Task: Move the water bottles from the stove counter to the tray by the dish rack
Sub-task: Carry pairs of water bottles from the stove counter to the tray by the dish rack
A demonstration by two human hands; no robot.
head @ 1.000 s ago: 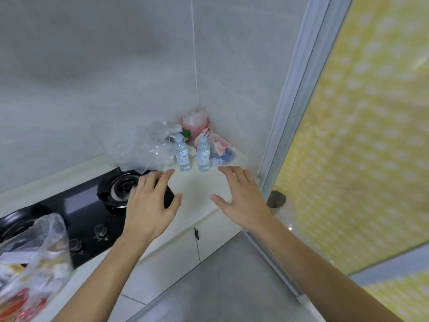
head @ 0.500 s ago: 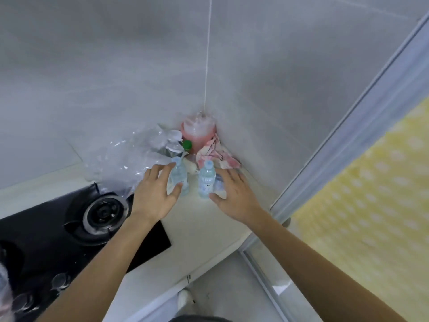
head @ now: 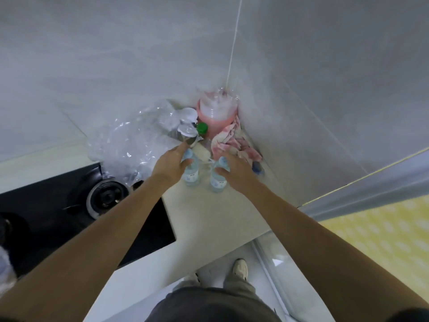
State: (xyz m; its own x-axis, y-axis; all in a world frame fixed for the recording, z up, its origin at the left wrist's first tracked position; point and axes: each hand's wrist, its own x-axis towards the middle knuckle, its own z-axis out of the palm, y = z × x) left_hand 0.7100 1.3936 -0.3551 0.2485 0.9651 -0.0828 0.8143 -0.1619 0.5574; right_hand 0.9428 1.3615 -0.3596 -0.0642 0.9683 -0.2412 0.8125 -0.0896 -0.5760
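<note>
Clear plastic left water bottle (head: 191, 174) gripped at its neck by left hand (head: 170, 165); right hand (head: 236, 169) grips right water bottle (head: 217, 180). Smooth cream counter (head: 209, 212) beneath both hands.

There was only the one view, taken from the person's head and pitched steeply down and forward into the tiled corner. It sat close above the counter (head: 216, 212), with both forearms reaching away from the bottom edge toward the middle. The wide lens bent the wall seam (head: 233, 43) and the door frame (head: 371, 196). The stove (head: 69, 205) filled the left side, and the person's shoe (head: 240, 269) showed almost straight below.
</note>
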